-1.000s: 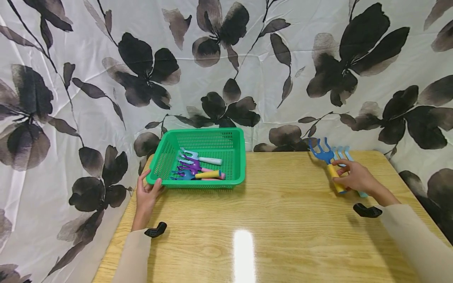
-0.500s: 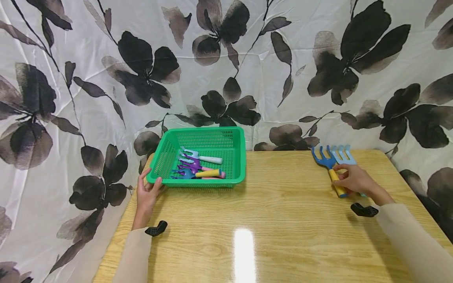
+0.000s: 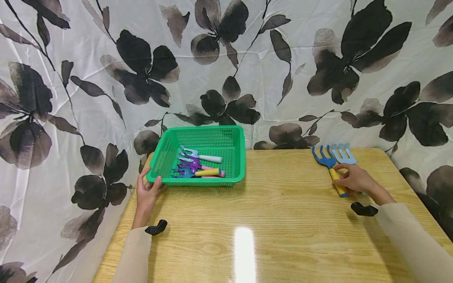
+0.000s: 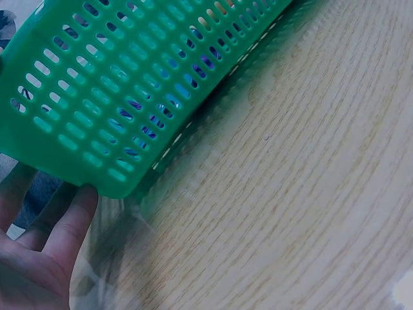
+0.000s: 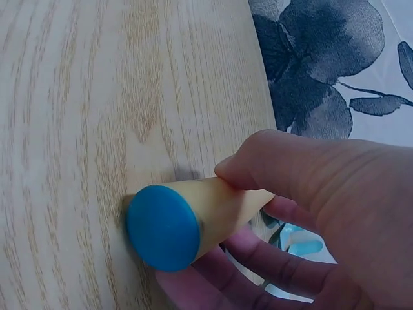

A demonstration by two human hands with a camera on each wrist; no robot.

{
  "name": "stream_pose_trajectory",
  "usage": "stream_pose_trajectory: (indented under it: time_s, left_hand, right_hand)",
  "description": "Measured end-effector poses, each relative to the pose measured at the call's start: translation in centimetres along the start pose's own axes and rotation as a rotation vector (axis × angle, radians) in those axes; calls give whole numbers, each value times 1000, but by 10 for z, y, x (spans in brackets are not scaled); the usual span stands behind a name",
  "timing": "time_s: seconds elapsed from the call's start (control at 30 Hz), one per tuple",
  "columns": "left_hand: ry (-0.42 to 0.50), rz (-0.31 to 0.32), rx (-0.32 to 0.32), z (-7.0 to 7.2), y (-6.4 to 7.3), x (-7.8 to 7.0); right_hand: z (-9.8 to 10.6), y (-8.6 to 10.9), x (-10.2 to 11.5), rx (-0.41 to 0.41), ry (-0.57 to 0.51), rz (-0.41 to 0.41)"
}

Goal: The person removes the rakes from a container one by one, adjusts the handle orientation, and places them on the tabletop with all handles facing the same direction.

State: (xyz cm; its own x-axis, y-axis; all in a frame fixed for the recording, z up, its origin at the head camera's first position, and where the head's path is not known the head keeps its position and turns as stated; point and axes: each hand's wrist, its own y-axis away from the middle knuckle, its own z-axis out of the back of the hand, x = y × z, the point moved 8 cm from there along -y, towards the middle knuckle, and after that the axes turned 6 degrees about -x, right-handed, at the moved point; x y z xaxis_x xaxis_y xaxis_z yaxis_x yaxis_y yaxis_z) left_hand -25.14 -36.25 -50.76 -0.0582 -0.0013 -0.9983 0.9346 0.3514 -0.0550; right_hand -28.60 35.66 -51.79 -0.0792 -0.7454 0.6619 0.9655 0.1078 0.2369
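Observation:
At the table's back right, my right hand pinches the yellow handle of a blue toy hand fork, whose tines point to the back edge. In the right wrist view, the handle's blue end cap is close over the wood, with thumb and fingers around the handle. A light blue toy rake lies right beside the fork, its handle mostly behind my hand. My left hand grips the near left corner of a green plastic basket; in the left wrist view its fingers reach to the corner.
Several toy garden tools lie in the basket, including a purple fork with a pink handle, a blue one with a yellow handle and one with a white handle. Floral cloth hangs behind the wooden table.
My right hand has lowered the blue fork slightly, toward the table beside the light blue rake, and has since stayed nearly still. The left hand and basket have not moved.

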Motion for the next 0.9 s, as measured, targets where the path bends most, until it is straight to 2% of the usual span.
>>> stream_pose_trajectory:
  time_s: [0.37, 0.57, 0.73, 0.9]
  left_hand:
    - [0, 9, -4, 1, 0, 1]
    - [9, 6, 0, 3, 0, 3]
    - [12, 4, 2, 3, 0, 5]
    - [1, -4, 4, 2, -2, 4]
  right_hand:
    - [0, -2, 1, 6, 13, 11]
    - [0, 0, 8, 43, 42, 36]
    - [8, -4, 25, 80, 112, 89]
    - [21, -9, 55, 101, 170, 129]
